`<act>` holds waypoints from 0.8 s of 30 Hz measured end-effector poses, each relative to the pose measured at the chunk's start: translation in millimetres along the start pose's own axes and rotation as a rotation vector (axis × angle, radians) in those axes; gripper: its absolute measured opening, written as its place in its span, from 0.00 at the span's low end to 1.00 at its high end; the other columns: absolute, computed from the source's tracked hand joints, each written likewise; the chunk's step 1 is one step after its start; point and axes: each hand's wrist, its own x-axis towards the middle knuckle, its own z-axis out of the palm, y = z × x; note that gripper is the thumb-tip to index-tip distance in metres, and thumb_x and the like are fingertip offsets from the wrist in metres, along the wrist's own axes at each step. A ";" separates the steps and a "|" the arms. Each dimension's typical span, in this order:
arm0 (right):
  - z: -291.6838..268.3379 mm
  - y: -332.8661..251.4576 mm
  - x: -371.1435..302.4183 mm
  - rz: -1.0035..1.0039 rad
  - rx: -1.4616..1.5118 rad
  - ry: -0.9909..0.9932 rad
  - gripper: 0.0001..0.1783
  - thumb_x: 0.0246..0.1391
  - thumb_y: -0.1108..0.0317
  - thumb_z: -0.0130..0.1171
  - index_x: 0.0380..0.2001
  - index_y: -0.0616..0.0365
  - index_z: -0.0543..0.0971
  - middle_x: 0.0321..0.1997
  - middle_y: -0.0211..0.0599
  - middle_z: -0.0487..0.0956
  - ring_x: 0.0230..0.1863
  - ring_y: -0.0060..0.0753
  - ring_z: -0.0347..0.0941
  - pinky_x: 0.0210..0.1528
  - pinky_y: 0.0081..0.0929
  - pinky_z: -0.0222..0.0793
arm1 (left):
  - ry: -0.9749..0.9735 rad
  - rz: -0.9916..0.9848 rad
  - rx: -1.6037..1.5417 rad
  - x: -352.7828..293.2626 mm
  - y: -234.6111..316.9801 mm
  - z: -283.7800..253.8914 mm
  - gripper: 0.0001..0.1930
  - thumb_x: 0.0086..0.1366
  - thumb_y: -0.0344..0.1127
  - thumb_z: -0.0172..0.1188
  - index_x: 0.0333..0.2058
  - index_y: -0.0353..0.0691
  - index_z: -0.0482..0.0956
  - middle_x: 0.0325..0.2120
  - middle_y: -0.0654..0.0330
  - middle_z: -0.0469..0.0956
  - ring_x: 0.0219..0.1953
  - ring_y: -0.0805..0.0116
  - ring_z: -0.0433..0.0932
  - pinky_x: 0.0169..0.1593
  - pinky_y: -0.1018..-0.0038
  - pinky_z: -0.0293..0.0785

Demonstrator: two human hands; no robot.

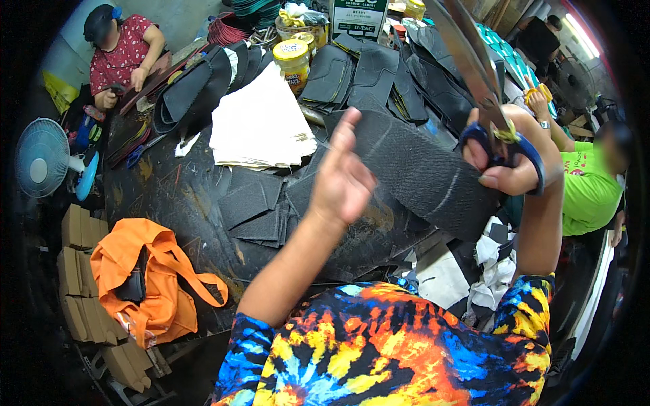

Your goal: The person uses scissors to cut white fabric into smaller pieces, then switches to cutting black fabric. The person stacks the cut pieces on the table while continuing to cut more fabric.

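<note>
My right hand (518, 172) is closed around the blue handles of a large pair of scissors (475, 57), its fingers through the loops. The metal blades point up and away, and appear slightly parted. Left of it, my left hand (347, 177) is raised with the fingers stretched out and holds nothing. A dark grey textured sheet (430, 172) with a pale line across it lies between and beneath my hands. Several small dark grey cut pieces (252, 203) lie on the black table left of my left hand. Beyond them is a stack of white cloth sheets (261, 122).
Stacked black cut pieces (376, 71), a yellow-lidded jar (292, 61) and a green-and-white can (359, 17) stand farther back. An orange bag (152, 277) lies at the near left, beside a blue fan (44, 159). Scraps (491, 264) sit near my right arm. People work on both sides.
</note>
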 end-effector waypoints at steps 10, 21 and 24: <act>-57.4 58.5 3.1 0.199 -0.436 0.000 0.10 0.49 0.67 0.65 0.29 0.59 0.75 0.27 0.25 0.74 0.32 0.19 0.68 0.37 0.22 0.67 | 0.197 0.720 0.526 3.7 80.9 -60.2 0.24 0.63 0.15 0.58 0.58 0.32 0.72 0.53 0.53 0.76 0.48 0.68 0.79 0.54 0.74 0.78; -36.3 134.2 17.8 0.233 -0.442 0.416 0.21 0.49 0.56 0.73 0.27 0.60 0.73 0.22 0.24 0.68 0.26 0.14 0.62 0.29 0.19 0.60 | 0.631 0.704 0.846 -38.7 110.7 -134.1 0.27 0.66 0.18 0.56 0.64 0.37 0.68 0.48 0.58 0.78 0.39 0.78 0.79 0.45 0.79 0.78; -23.5 147.4 -8.4 0.285 -0.160 0.447 0.21 0.50 0.54 0.74 0.24 0.58 0.75 0.22 0.21 0.71 0.26 0.11 0.63 0.27 0.16 0.58 | 0.568 0.755 0.852 -41.6 110.8 -135.6 0.31 0.66 0.17 0.56 0.66 0.37 0.63 0.55 0.54 0.73 0.50 0.71 0.76 0.54 0.74 0.75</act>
